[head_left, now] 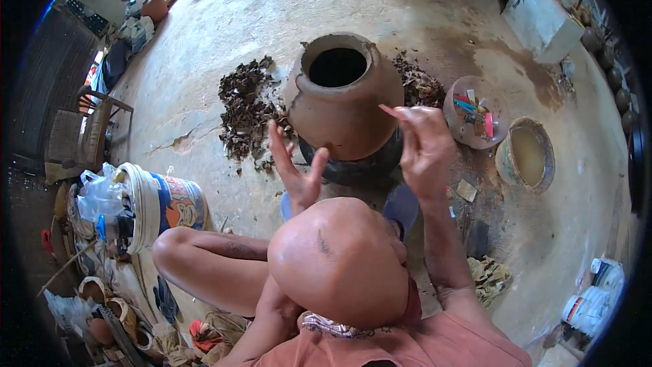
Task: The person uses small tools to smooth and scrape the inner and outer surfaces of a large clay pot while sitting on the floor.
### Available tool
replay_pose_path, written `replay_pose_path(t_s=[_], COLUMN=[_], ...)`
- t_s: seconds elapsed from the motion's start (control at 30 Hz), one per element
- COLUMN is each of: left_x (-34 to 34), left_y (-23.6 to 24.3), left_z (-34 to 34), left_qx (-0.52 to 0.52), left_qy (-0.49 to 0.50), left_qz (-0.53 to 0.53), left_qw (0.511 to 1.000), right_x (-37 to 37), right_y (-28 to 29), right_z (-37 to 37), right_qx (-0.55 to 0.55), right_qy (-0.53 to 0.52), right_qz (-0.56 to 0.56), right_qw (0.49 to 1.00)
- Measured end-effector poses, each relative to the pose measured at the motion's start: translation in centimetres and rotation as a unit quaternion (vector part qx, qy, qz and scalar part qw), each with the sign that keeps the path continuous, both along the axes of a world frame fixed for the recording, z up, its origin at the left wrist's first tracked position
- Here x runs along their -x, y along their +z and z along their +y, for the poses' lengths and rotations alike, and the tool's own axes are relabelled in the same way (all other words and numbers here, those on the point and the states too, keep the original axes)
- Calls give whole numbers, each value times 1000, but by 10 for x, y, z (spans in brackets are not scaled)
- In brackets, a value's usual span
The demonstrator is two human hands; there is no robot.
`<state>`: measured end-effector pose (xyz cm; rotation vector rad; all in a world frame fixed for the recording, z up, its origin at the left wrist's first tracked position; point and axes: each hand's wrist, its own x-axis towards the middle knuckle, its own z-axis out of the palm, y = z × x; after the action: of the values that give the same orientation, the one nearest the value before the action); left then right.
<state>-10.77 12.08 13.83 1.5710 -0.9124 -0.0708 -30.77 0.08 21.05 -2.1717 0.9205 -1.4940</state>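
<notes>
A large round brown clay pot stands upright in front of me, with a wide dark mouth and ragged bits on its rim. Beneath it is a dark rounded base. My right hand is at the pot's right side, thumb and fingers pinching a small thin reddish tool. The tool's tip lies over the pot's wall; whether it touches, I cannot tell. My left hand, its fingers spread and holding nothing, is beside the lower left of the pot.
Dark clay scraps lie left of the pot, and more scraps lie behind its right side. At right stand a clear tub with small tools and a bucket of murky water. A white bucket is at left.
</notes>
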Motion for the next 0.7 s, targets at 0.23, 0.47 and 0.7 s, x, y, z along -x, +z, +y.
replay_pose_path(t_s=[0.23,0.47,0.7], left_x=[-49,-4,62], left_y=[4,-10,-13], left_z=[-17,-36,-48], left_qx=[11,17,6], left_qy=[-175,-146,65], left_qz=[147,59,-55], left_qw=[974,987,996], right_x=[-32,-45,-22], right_y=[-1,-1,-3], right_z=[7,-4,-19], right_qx=[145,180,165], right_qy=[91,83,121], right_qz=[100,136,171], right_qw=[980,971,964])
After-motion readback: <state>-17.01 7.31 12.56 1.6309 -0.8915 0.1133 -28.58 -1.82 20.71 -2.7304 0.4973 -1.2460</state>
